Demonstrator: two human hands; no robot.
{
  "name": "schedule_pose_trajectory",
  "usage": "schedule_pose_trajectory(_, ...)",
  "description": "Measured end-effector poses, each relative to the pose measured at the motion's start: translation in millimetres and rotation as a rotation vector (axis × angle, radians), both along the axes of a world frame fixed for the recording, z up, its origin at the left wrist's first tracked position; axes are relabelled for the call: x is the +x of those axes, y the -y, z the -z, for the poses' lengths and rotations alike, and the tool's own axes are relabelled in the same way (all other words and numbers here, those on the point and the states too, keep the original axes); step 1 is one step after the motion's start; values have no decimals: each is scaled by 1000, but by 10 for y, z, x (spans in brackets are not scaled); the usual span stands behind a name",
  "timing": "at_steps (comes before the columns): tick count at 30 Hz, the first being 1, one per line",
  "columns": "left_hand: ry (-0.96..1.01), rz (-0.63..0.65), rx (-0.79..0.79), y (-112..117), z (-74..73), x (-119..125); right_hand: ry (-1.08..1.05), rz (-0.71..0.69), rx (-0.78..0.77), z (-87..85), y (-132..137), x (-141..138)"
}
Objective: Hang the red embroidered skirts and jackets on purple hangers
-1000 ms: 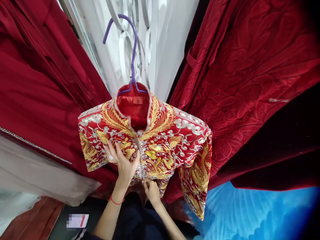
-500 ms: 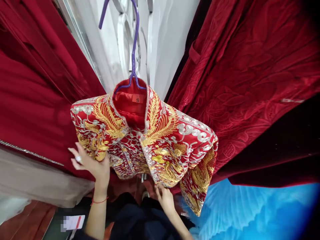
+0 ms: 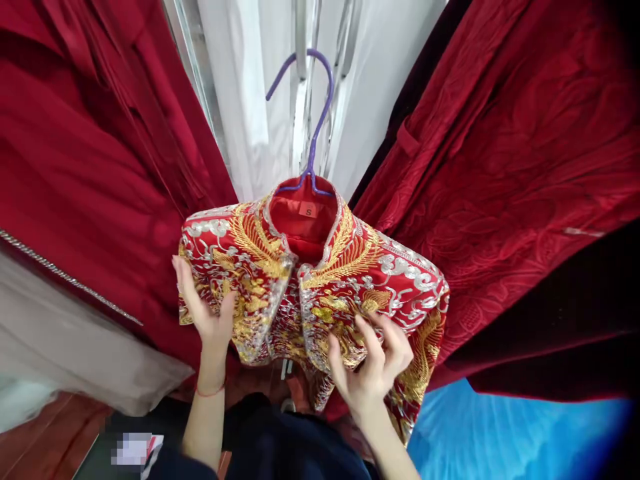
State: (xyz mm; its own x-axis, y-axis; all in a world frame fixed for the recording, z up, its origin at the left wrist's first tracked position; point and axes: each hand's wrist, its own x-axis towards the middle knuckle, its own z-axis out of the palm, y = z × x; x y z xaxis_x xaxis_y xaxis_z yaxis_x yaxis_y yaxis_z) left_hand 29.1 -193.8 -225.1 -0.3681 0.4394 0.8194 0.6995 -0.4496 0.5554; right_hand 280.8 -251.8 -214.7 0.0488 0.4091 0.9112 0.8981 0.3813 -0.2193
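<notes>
So, jacket (image 3: 320, 293) (red, embr.) behind L/R fingers (image 3: 370, 341)

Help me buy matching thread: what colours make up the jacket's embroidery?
The embroidery is mainly gold and silver on red, clearest in the head view.

The right hand (image 3: 375, 373) is covering part of the jacket (image 3: 323, 297); pixel blocks are obscuring the card (image 3: 155, 448); the bottom edge is cutting off the blue cloth (image 3: 480, 440).
</notes>
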Motion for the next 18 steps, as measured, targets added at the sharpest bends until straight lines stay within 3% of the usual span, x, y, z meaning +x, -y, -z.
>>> schedule_pose_trajectory(3,13,-151,-47,-272,-181,-133,232,219,97,-111,-343,91)
schedule_pose_trajectory(5,-9,-145,-59,-508,-227,-326,315,294,84,-115,-540,209)
schedule_pose_trajectory(9,-42,-134,-74,-844,-212,-787,309,335,47,-135,-751,380)
schedule_pose_trajectory(12,-78,-250,53,-835,-249,-1021,257,345,50,-180,-786,419)
schedule_pose_trajectory(15,8,-319,169,-777,-457,-1135,259,347,79,-228,-801,502)
schedule_pose_trajectory(18,136,-112,166,-869,-807,-1146,231,308,106,-302,-816,673)
